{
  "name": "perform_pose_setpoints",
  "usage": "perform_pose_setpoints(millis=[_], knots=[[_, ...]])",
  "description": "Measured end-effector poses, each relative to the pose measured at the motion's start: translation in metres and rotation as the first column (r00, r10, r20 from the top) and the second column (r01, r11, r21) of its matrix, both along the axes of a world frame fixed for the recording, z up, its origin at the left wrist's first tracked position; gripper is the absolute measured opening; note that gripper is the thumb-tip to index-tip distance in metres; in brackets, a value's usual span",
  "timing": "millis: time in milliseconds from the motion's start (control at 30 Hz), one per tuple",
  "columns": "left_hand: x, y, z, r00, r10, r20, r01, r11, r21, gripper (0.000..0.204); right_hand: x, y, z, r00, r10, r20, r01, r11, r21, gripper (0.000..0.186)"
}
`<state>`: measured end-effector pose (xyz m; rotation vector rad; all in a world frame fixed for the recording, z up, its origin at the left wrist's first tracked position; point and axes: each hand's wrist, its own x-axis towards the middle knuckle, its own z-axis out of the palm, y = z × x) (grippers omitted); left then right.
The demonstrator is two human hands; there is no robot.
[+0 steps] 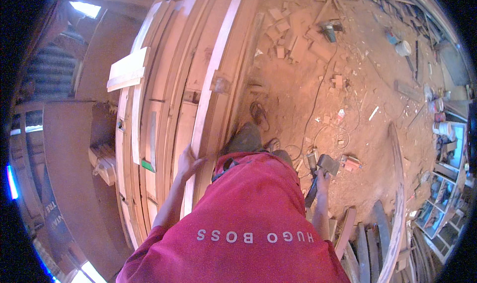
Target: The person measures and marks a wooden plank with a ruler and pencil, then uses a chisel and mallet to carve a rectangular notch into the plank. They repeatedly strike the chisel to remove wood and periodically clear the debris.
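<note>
A long pale wooden strip (214, 69) runs away from me along the top of a wooden workpiece or bench. My left hand (187, 165) grips the near part of this strip, the thumb lying across its top. At my right side, my right hand (323, 177) is closed around a dark tool with a grey, blocky end (328, 165). The tool hangs over the dirt floor, away from the boards. Its exact kind cannot be made out.
Several long boards (171, 84) lie left of the strip, with a short pale board (128, 69) across them. Wood offcuts (280, 27) and a cable (318, 92) litter the dirt floor. Planks (370, 243) stand at the lower right, near a shelf rack (442, 193).
</note>
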<state>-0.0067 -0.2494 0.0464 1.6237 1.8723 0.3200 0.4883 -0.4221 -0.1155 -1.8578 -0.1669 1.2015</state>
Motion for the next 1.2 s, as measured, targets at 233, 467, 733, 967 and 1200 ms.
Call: perform_pose_setpoints(millis=[233, 467, 733, 967, 1200], knots=[[-0.006, 0.059, 0.005, 0.931, 0.223, 0.289, -0.153, 0.957, -0.245, 0.069, 0.012, 0.027, 0.000, 0.993, 0.002, 0.114, -0.004, 1.000, 0.015, 0.016], [-0.048, 0.027, -0.058, 0.983, 0.118, 0.138, -0.100, 0.986, -0.134, 0.096, -0.008, 0.036, 0.007, 1.000, 0.017, 0.021, -0.018, 0.999, 0.051, 0.015], [-0.050, 0.006, -0.053, 0.952, 0.012, -0.306, -0.022, 0.999, -0.028, 0.107, -0.037, 0.036, 0.014, 0.990, -0.135, -0.048, 0.136, 0.991, 0.019, 0.019], [-0.027, -0.062, -0.040, 0.894, 0.142, -0.426, -0.142, 0.989, 0.033, 0.119, -0.023, 0.012, -0.017, 0.995, -0.088, -0.048, 0.087, 0.996, -0.037, 0.018], [-0.024, -0.041, -0.039, 0.864, 0.107, -0.492, -0.152, 0.987, -0.054, 0.117, -0.023, 0.011, -0.022, 0.996, -0.043, -0.078, 0.040, 0.998, -0.047, 0.018]])
